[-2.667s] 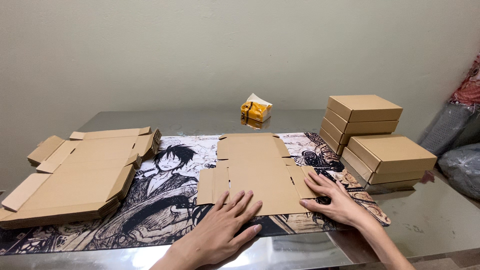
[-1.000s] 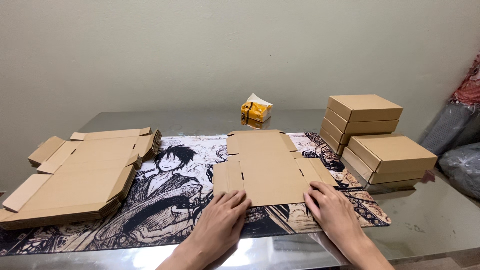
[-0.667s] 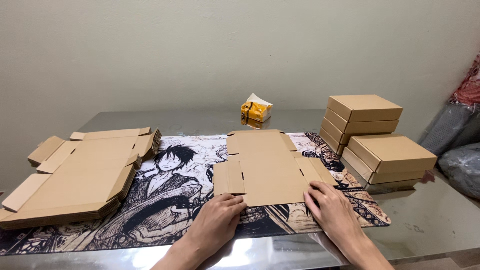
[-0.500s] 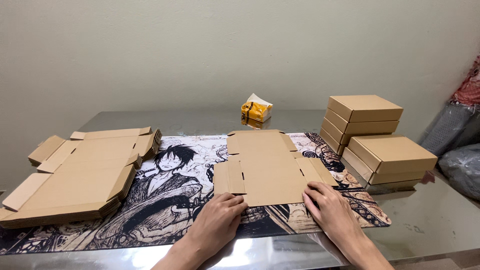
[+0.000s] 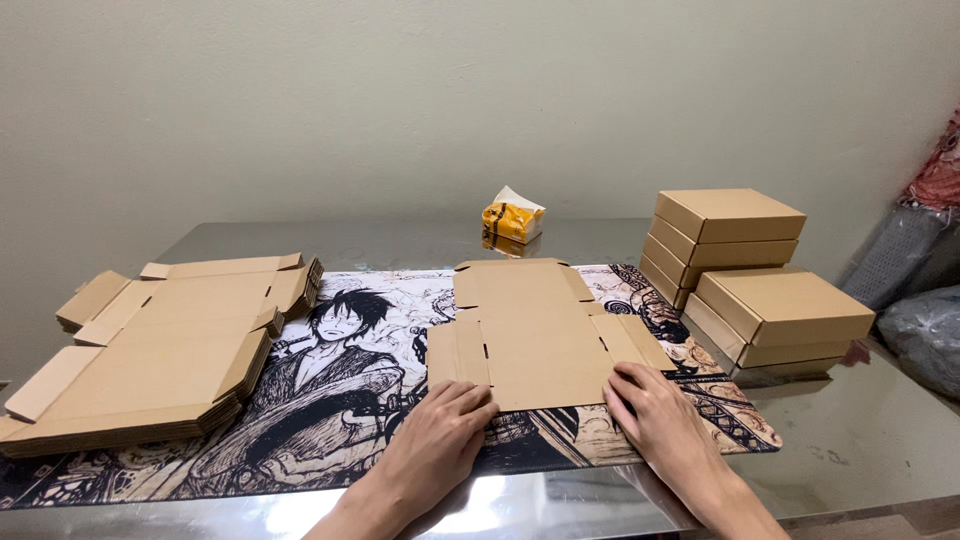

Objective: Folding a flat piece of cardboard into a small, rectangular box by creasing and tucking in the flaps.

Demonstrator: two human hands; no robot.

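Head view: left hand and right hand lie flat, fingers open, gripping nothing, touching the near edge of the flat cardboard blank on the printed mat. Folding looks barely started; lifting the near flap likely needs fingertips under its edge.

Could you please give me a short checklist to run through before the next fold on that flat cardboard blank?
1. Flat box blank lies flat on the printed mat: ok.
2. Left hand rests at the blank's near edge: ok.
3. Right hand rests at its near right corner: ok.
4. Side flaps free of other things: ok.
5. Stack of flat blanks lies apart, to the left: ok.
6. Folded boxes clear of the blank: ok.
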